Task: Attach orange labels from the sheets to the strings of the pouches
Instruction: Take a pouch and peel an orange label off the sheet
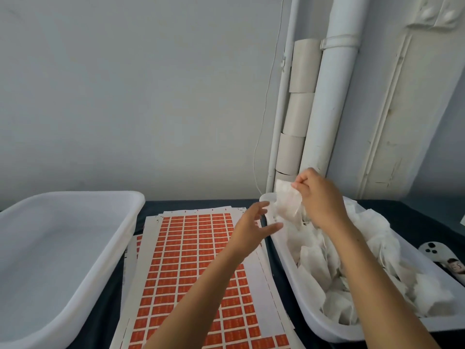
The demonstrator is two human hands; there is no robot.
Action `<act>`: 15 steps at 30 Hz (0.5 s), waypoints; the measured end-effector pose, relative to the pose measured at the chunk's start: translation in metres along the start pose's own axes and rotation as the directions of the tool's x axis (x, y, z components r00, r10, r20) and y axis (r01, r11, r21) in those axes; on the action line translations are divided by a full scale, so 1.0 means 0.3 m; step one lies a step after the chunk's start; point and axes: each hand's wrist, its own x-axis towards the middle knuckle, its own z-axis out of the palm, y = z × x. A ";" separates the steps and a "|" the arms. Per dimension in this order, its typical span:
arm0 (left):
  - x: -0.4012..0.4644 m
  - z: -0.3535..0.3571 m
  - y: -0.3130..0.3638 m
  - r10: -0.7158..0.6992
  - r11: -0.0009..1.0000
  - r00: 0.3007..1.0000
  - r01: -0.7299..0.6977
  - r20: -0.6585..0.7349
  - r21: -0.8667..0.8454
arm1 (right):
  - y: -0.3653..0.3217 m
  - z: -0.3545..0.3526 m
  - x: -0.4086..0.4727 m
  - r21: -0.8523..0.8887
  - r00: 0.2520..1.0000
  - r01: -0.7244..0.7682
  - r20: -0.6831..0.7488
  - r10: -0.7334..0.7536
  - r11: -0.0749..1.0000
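Above the right tub (281,250), the right hand (318,197) pinches a white pouch (286,205) lifted from the pile. Left hand (251,227) hovers beside it, fingers spread, empty. Orange label sheets (191,260) lie on the counter (281,295) between both tubs.

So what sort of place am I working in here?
Likely a small hand-packing workstation, not a factory line: a dark table holds stacked sheets of orange labels, a white tub of pouches and an empty white tub, against a plain wall with pipes.
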 end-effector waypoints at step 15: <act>-0.237 -0.306 -0.196 -0.174 0.983 0.935 0.183 -0.309 0.002 | -0.234 0.479 -0.246 0.511 0.954 -0.153 0.300 -0.009 0.846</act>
